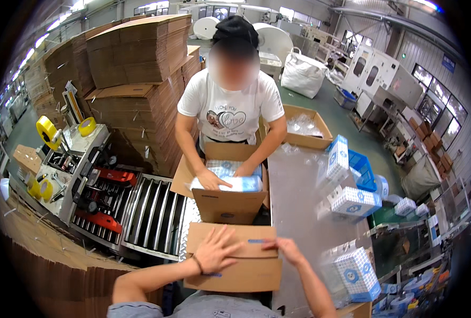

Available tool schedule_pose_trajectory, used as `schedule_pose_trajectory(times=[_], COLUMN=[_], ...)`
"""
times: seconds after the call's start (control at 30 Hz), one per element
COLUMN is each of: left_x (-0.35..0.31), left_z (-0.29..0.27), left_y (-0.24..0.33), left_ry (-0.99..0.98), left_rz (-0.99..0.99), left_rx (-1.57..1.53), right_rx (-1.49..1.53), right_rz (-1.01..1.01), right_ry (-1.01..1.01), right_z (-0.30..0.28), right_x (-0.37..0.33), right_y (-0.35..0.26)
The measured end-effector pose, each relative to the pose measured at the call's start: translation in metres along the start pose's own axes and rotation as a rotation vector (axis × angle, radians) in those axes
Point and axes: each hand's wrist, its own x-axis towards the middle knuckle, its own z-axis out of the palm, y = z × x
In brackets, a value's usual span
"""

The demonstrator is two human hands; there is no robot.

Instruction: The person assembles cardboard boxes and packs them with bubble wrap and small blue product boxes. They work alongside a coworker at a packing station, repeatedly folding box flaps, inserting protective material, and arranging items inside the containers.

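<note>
**Brown rectangular cardboard carton (259,268) beneath both bare hands**

Two broad flaps cover its top, meeting at a seam that passes under the left hand (217,254). Each flap carries a small blue mark, one just beside the right hand's fingertips.

The left hand is open, palm down on the carton with fingers spread, its forearm entering from the lower left. The right hand (288,250) bends its fingers at the far flap's right end; whether they grip it, I cannot tell.

Right of the right hand extends a long grey metal tabletop (296,217); left of the left hand, a steel roller conveyor (149,220). Just beyond the left hand stands an open-topped brown cardboard box (227,209). Blue-and-white patterned packs (358,275) lie rightward, apart from the right hand.
</note>
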Motion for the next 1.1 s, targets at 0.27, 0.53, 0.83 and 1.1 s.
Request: schedule_pose_trajectory(times=[0.27,0.53,0.83,1.1], left_x=[-0.149,-0.251,-0.091,-0.071], left_z=[-0.03,0.037,0.117,0.1], left_y=[-0.201,-0.228,-0.108,-0.131], left_ry=[0.033,0.406,-0.178,0.059], left_rz=[-0.455,-0.781,-1.072,-0.72], left_rx=[-0.228,-1.9,-1.679,-0.98], right_rx=[0.656,0.471,-0.649,-1.006], right_rz=[0.21,0.224,0.282,-0.194], right_ry=[0.228,0.12,-0.076,0.307], right_z=[0.044,0.128,0.269,0.172], right_x=[0.011,0.035,0.042,0.021], right_y=[0.072,0.073,-0.038,-0.04])
